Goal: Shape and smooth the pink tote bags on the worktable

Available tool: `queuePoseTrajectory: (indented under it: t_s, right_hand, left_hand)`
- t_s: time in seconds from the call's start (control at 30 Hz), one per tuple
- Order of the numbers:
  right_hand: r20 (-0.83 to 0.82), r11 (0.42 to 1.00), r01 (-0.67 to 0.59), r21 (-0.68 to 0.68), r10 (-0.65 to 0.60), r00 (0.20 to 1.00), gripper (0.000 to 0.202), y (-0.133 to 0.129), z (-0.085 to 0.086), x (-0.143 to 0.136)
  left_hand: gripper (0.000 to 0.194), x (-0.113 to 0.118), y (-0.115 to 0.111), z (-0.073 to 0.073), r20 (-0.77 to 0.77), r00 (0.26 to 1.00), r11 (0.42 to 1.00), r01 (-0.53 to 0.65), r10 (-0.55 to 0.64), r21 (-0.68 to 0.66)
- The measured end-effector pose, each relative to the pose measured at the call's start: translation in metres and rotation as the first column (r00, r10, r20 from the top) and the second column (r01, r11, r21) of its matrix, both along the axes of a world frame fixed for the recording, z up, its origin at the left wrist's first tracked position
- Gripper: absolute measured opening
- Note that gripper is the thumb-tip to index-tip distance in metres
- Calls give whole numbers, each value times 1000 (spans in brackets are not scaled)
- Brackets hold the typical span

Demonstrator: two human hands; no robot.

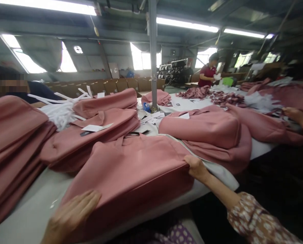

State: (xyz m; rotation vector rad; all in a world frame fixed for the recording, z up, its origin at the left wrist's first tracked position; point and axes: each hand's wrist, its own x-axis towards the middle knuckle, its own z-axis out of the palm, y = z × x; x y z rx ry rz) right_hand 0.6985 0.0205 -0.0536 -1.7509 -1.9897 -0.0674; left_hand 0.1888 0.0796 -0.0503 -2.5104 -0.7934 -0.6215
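A pink fabric bag [138,159] lies on its side on the white-covered table, right in front of me, its handle toward the far side. My left hand [73,211] rests flat on the bag's near left end, fingers stretched out. At the right end, my right hand [197,168] has its fingers closed on the bag's corner edge. Just behind, another pink bag [100,135] carries a white tag [92,128] on top. More pink bags [199,127] are piled to the right of my right hand.
A tall stack of pink bags [14,135] stands at the left, with white straps [62,112] behind it. A metal post [153,54] rises beyond the table middle, near loose paper tags [152,117]. One co-worker [207,74] stands far back; another's hand [299,117] shows at right.
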Motion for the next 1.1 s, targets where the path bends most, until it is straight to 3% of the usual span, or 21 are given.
queuePoseTrajectory:
  t_s: [0.1, 0.17, 0.23, 0.33, 0.4, 0.47, 0.5, 0.6, 0.63, 0.7, 0.77, 0.83, 0.9, 0.97, 1.03, 1.07, 1.1]
  right_hand:
    - [-95, 999, 48, -23, -50, 994, 24, -9, -12, 8]
    - [-128, 998, 38, -51, -45, 991, 35, -10, -14, 15]
    - [-147, 998, 36, -53, -43, 988, 30, -10, -18, 20]
    - [-181, 996, 87, 3, -85, 980, 18, -8, -30, 21]
    - [-214, 995, 96, 33, -87, 973, 24, -5, -39, 24]
    - [-242, 996, 92, 3, -89, 966, 27, 0, -46, 32]
    - [-250, 995, 93, -36, -99, 963, 27, 2, -49, 37]
    - [-231, 982, 128, -140, -158, 960, 31, 6, -51, 49]
    - [-211, 986, 138, -94, -155, 965, 38, 5, -50, 49]
    - [-137, 982, 133, 133, -115, 984, 59, -2, -42, 36]
    - [-4, 917, 1, 398, 1, 1000, 70, -15, -26, 4]
    - [169, 829, -280, 485, 225, 959, 69, -32, -4, -44]
    - [283, 694, -615, 375, 546, 788, 64, -48, 22, -100]
    - [275, 526, -838, 146, 792, 545, 54, -54, 43, -153]
    - [187, 337, -941, -21, 926, 327, 44, -47, 50, -195]
    - [132, 270, -961, -57, 956, 260, 40, -38, 48, -209]
    - [81, 244, -967, -68, 968, 238, 38, -25, 42, -220]
  left_hand:
    - [45, -12, -2, -28, -12, 994, 984, -113, 112, -141]
    - [44, -17, 5, -32, -67, 986, 960, -165, 154, -228]
    - [52, -19, 12, -26, -107, 986, 942, -155, 129, -296]
    - [60, -15, 13, -6, -108, 990, 910, -128, 92, -395]
    - [55, -3, 9, 14, -143, 981, 860, -182, 129, -476]
    - [40, 18, 8, 38, -280, 952, 784, -265, 122, -561]
    - [32, 31, 7, 49, -299, 943, 782, -293, 144, -550]
    - [44, 71, 6, 74, -311, 930, 812, -332, 196, -480]
    - [41, 82, 6, 78, -321, 929, 819, -325, 182, -474]
    - [25, 100, 9, 83, -354, 927, 822, -295, 124, -487]
    - [15, 109, 16, 89, -385, 921, 818, -264, 57, -511]
    - [14, 112, 25, 98, -404, 915, 818, -233, 1, -526]
    - [17, 112, 33, 111, -417, 907, 819, -195, -58, -540]
    - [19, 112, 37, 123, -424, 899, 819, -158, -112, -551]
    - [20, 111, 34, 126, -424, 893, 822, -126, -150, -555]
    - [20, 111, 29, 123, -418, 894, 823, -111, -162, -557]
    - [20, 110, 24, 117, -413, 891, 823, -86, -189, -562]
